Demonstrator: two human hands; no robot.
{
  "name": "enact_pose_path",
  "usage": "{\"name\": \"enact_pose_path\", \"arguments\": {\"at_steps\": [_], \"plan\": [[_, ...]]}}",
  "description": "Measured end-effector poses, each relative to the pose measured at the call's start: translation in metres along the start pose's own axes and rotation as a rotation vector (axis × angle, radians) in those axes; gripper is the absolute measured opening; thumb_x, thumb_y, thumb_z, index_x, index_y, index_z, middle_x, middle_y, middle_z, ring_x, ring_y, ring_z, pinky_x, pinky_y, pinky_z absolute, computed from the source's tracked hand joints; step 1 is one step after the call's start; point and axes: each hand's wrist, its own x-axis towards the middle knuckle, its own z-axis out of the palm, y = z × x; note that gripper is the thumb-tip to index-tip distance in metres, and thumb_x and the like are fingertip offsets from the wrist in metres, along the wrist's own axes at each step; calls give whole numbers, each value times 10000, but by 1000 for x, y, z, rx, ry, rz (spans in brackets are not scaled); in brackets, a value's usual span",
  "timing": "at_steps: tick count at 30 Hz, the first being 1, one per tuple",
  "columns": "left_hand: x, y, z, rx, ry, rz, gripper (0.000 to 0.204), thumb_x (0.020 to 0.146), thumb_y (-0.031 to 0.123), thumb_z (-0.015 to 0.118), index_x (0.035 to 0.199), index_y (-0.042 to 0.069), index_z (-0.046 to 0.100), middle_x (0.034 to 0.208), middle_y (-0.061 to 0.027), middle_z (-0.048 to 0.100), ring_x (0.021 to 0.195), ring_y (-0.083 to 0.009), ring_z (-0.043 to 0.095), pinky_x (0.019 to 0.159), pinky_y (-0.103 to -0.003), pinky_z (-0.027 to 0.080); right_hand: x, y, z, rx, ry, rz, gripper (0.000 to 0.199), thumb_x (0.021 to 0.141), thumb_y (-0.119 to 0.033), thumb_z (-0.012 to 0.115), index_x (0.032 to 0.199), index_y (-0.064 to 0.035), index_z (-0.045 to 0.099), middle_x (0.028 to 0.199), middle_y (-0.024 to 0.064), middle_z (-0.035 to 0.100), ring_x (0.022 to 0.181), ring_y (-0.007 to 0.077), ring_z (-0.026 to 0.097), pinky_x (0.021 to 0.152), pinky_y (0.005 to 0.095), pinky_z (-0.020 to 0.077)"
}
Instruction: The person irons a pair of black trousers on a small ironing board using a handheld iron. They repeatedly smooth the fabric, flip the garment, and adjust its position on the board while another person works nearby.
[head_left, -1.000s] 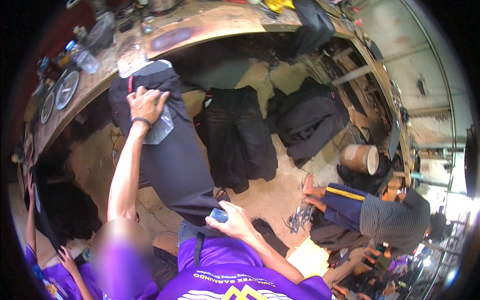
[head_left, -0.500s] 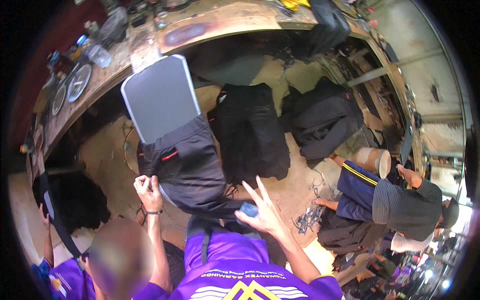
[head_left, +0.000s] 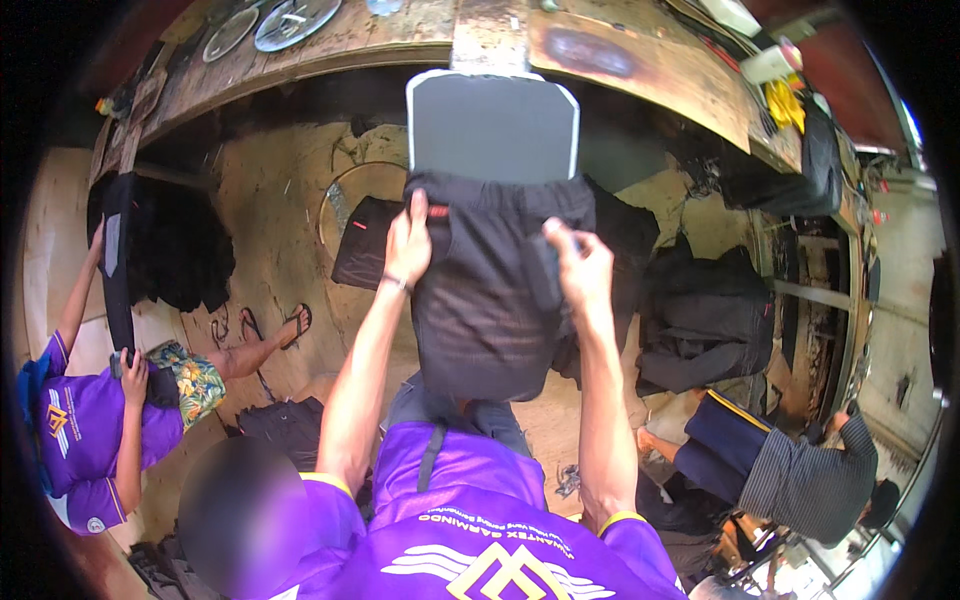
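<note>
Our left hand (head_left: 407, 248) grips the black pants (head_left: 485, 310) at their left side | our right hand (head_left: 586, 262) curls opposite, blurred; we cannot tell its grasp | pants sit around the grey board (head_left: 494, 125), near the tabletop (head_left: 350, 48)

Matt cloth garment (head_left: 488, 320); smooth, perhaps fabric-covered board (head_left: 493, 125); rough wooden bench (head_left: 385, 42).

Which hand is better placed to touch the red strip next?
Probably the left hand: its fingers are right beside the red strip on the black garment, while the right hand is over at the garment's other side.
</note>
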Motion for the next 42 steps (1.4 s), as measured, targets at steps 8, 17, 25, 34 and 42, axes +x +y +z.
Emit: {"name": "enact_pose_path", "arguments": {"at_steps": [8,17,25,34,42], "plan": [[174,61,9,325,221,-31,1114,1047,822,257,1058,-182,741,1105,-468,672,1220,-573,648,1084,-571,503,177,-119,47,-75,528,-267,720,861,-651,787,818,68,770,822,232,766,804,326,724,821,496,546],[82,72,11,566,355,833,546,1029,391,709,1369,-30,636,1453,-253,593,1366,-424,552,1162,-527,441,176,-105,32,-131,206,-175,1040,855,-704,773,1509,73,547,1484,329,608,1407,415,591,1174,488,452],[54,138,8,934,-398,241,791,924,697,712,1018,-87,763,976,-283,779,987,-449,769,936,-531,598,166,-76,25,-195,125,-34,902,791,-639,805,1323,84,717,1226,237,754,1092,307,738,853,459,608],[79,112,3,378,-890,115,572,1061,508,685,1111,-62,680,980,-66,732,921,-175,638,882,-365,524,163,-75,28,-76,96,31,906,838,-676,769,1347,71,709,1339,321,714,1318,422,669,1129,469,502],[41,120,13,864,301,567,785,759,607,913,1178,20,603,1040,-190,687,933,-384,682,818,-500,532,162,-57,17,311,179,40,679,905,-608,763,854,69,770,787,136,729,747,231,665,738,419,538]]}}
